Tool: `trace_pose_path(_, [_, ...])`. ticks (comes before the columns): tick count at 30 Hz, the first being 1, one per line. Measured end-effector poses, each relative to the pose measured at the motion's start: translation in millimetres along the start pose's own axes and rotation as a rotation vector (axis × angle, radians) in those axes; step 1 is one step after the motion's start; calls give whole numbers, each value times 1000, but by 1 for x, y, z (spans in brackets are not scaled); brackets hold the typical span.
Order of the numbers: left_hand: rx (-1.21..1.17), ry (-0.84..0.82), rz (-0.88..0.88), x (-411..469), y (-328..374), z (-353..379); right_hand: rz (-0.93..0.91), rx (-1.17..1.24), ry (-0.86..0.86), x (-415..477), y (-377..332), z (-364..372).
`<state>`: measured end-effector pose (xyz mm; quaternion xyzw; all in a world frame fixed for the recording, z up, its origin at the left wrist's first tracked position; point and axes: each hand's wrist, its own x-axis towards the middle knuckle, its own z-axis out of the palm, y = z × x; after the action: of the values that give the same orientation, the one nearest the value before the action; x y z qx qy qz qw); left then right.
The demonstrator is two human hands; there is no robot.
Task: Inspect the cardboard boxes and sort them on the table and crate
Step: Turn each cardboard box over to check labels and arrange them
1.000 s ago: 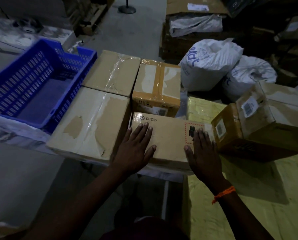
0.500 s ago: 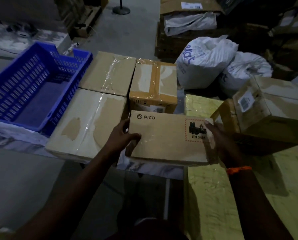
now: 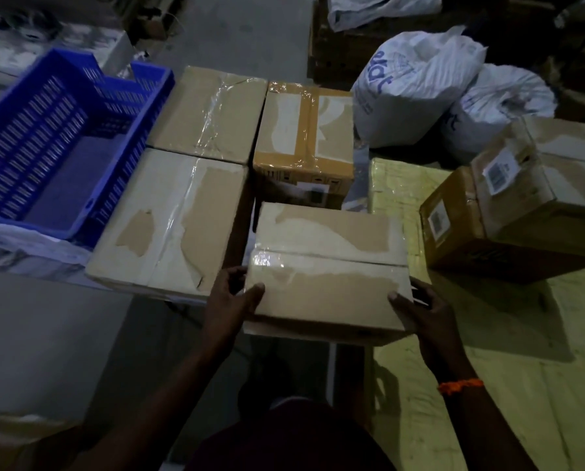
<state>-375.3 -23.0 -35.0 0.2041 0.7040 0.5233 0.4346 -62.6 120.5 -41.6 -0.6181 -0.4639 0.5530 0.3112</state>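
Note:
I hold a flat cardboard box (image 3: 325,266) in both hands, lifted toward me with its taped seam face up. My left hand (image 3: 229,297) grips its left end and my right hand (image 3: 420,311) its right end. On the table (image 3: 29,256) to the left lie a large box (image 3: 168,219), a second box (image 3: 209,110) behind it, and a brown-taped box (image 3: 304,137). A blue plastic crate (image 3: 46,141) stands at the far left. Two stacked boxes (image 3: 522,198) sit on the yellow wooden crate (image 3: 488,368) at the right.
Two white sacks (image 3: 413,83) lie on the floor behind the boxes. Dark pallets and more cartons fill the back right. Grey floor shows at the lower left and up the middle aisle.
The box lay flat with my palms on top, then I gripped its ends and lifted it. It has since turned over, so the printed face is gone and a taped seam shows.

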Motion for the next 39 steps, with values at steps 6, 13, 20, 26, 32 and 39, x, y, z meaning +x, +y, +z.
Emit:
trace_pose_path(6, [354, 31, 265, -4, -18, -3, -81, -276, 62, -3, 24, 8])
trace_pose_path(13, [1072, -143, 663, 33, 10, 48, -574, -989, -17, 11, -3, 67])
trace_pose_path(20, [1384, -285, 590, 70, -2, 74, -608, -1202, -115, 35, 2, 103])
trace_pose_path(26, [1400, -320, 564, 73, -3, 71, -608, -1204, -136, 41, 8, 100])
trace_pose_path(32, [1422, -385, 544, 54, 14, 66, -554, -1199, -225, 29, 0, 95])
trace_pose_path(39, [1369, -318, 762, 5, -35, 30, -748, -1213, -221, -30, 45, 68])
